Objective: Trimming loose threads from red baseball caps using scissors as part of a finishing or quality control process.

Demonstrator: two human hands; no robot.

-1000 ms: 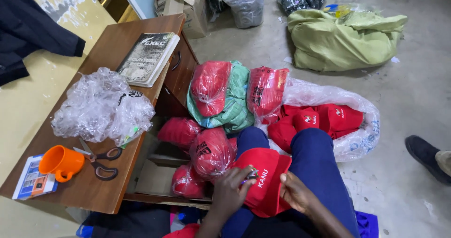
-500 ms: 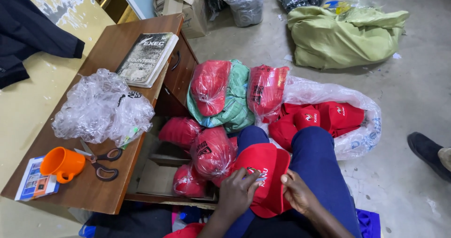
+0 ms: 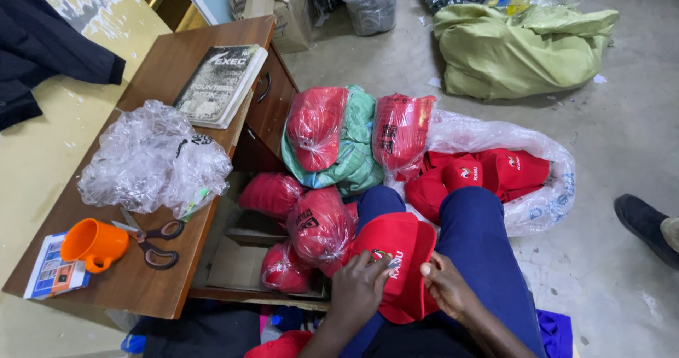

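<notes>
On the counter (image 3: 141,287) at left sit an orange cup (image 3: 93,243), scissors (image 3: 152,239), a heap of clear plastic (image 3: 152,160) and a book (image 3: 221,84). Beside its open drawer lie bagged red caps (image 3: 320,224). On the person's lap rests a red cap (image 3: 402,262). The left hand (image 3: 359,291) is closed, fingers pinching the cap's front, and the right hand (image 3: 447,287) grips its right edge. Further right, a clear sack (image 3: 544,195) of caps lies on the floor.
</notes>
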